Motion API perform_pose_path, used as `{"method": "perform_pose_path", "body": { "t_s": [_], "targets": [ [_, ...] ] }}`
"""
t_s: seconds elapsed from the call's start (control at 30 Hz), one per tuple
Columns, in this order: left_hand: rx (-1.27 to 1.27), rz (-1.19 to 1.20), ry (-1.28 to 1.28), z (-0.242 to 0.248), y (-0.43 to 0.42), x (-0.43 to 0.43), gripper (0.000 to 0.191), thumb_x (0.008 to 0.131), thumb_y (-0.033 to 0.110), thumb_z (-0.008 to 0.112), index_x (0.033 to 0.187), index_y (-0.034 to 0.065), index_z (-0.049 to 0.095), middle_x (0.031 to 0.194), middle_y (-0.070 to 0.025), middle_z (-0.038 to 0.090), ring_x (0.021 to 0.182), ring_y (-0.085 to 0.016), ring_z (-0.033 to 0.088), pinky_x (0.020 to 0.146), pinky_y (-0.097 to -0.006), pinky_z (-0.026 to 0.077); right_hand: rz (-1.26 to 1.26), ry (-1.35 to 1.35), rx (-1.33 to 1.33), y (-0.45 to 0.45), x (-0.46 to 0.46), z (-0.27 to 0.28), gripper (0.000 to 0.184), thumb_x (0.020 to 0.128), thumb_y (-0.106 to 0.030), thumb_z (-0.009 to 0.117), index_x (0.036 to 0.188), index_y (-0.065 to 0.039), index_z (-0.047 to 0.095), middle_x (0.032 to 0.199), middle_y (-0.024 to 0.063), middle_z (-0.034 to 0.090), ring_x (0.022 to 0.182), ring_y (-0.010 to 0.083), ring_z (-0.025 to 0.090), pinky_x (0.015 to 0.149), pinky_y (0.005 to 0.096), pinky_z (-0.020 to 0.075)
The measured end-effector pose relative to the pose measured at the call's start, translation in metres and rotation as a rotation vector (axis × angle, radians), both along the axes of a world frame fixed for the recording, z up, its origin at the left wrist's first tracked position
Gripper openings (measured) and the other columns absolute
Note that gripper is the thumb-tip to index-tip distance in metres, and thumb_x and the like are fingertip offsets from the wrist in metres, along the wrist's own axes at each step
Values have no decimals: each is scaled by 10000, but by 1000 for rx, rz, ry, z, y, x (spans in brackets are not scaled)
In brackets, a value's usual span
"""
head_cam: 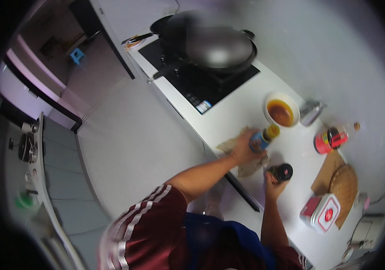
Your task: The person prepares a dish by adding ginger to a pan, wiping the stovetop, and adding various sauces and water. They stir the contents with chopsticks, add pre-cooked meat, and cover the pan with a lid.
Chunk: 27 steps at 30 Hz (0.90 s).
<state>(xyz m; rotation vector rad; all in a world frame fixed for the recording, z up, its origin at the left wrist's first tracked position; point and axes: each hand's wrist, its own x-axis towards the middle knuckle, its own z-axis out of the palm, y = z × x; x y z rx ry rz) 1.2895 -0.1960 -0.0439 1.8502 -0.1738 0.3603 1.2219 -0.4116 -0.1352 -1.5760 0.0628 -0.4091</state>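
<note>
My left hand [244, 148] is closed around a bottle with a blue label and a yellow cap [261, 139], held tilted over the counter. In my right hand [274, 186] is a dark bottle with a black cap [283, 172], its cap facing up at me. Beneath and beside my left hand lies a crumpled beige cloth [251, 167] at the counter's front edge. Beyond the blue-labelled bottle stands a white bowl [269, 118] of amber-brown liquid. A shiny metal container [311, 113], blurred, is right beside the bowl.
A wok with a domed lid [217, 50] sits on the black cooktop [192, 81], its handle pointing toward the front edge. A red-labelled clear bottle [329, 140], a woven basket [345, 182] and a white-lidded tin [320, 213] stand to the right on the white counter [239, 111].
</note>
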Motion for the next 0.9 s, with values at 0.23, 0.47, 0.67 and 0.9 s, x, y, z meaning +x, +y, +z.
{"method": "perform_pose_path", "body": {
  "t_s": [0.23, 0.47, 0.67, 0.9],
  "targets": [
    [-33, -107, -10, 4, 4, 11, 873, 571, 299, 862, 1279, 39, 423, 1204, -181, 551, 1096, -337, 559, 932, -410, 448, -190, 237, -449, -7, -86, 12, 913, 668, -13, 777, 1414, -25, 251, 1398, 160, 340, 1300, 293, 358, 1044, 429, 332],
    [154, -198, 91, 26, 78, -31, 1235, 544, 317, 874, 1455, 17, 96, 1473, -273, 187, 1374, -393, 215, 1120, -425, 245, -100, 344, -532, 57, -163, 36, 771, 795, -40, 688, 1426, -53, 245, 1412, 165, 346, 1276, 305, 385, 1029, 445, 319],
    [207, -348, 452, 16, 285, -230, 1027, 729, 561, 686, 1428, -35, 227, 1427, -281, 311, 1312, -392, 337, 1078, -420, 290, 634, 614, -400, 196, -206, -17, 591, 855, -57, 598, 1364, -47, 299, 1303, 128, 454, 1171, 253, 479, 962, 398, 382],
    [-25, 45, 1107, -4, 533, -500, 951, 820, 720, 441, 1402, -25, 333, 1393, -264, 398, 1299, -370, 378, 1069, -413, 301, 1301, 722, -842, 487, -179, -49, 440, 859, -103, 584, 1256, -42, 404, 1207, 137, 514, 1095, 265, 521, 925, 405, 409]
  ]
}}
